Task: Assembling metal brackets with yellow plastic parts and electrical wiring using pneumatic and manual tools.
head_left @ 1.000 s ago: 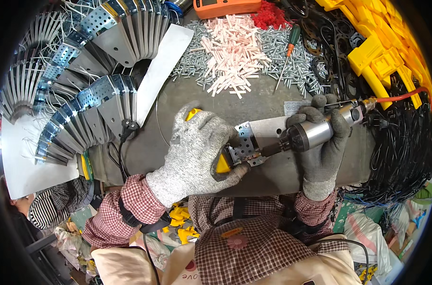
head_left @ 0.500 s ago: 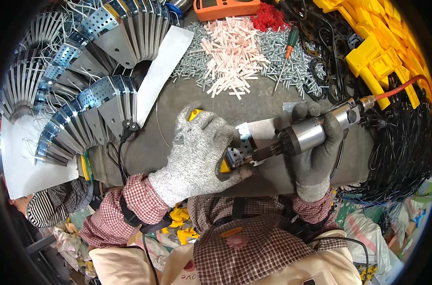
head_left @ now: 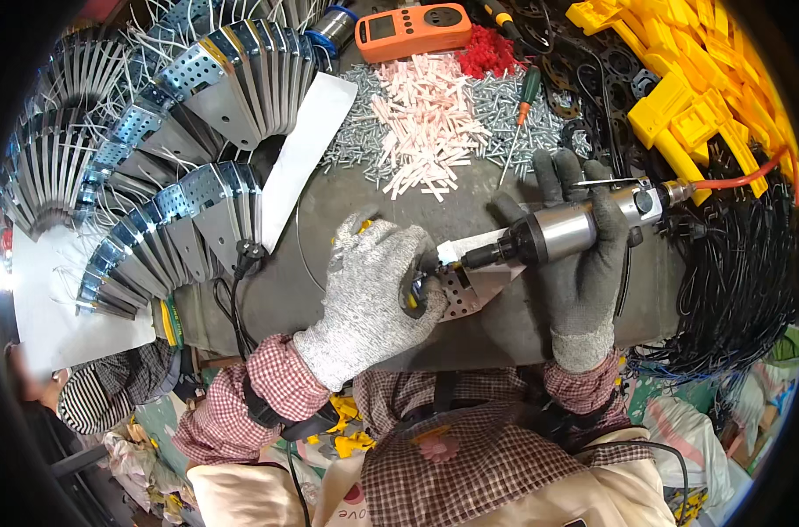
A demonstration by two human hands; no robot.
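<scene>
My left hand, in a grey speckled glove, is closed around a perforated metal part with a flat grey plate. Bits of yellow plastic show between its fingers; the rest is hidden by the glove. In my gloved right hand lies a silver air screwdriver, across the palm, with the thumb and several fingers stretched out past it. Its dark nose points left to the edge of the metal part. Whether the bit touches a screw there, I cannot tell. An orange hose runs from the tool's back end.
Beyond my hands lie piles of silver screws and pink-white tubes, a green-handled screwdriver and an orange meter. Metal assemblies with white wires fill the left. Yellow plastic parts and black cords are at the right.
The metal part has turned in my left hand, its plate now reaching toward the lower right. My right fingers have straightened away from the air screwdriver. The whole view has shifted slightly.
</scene>
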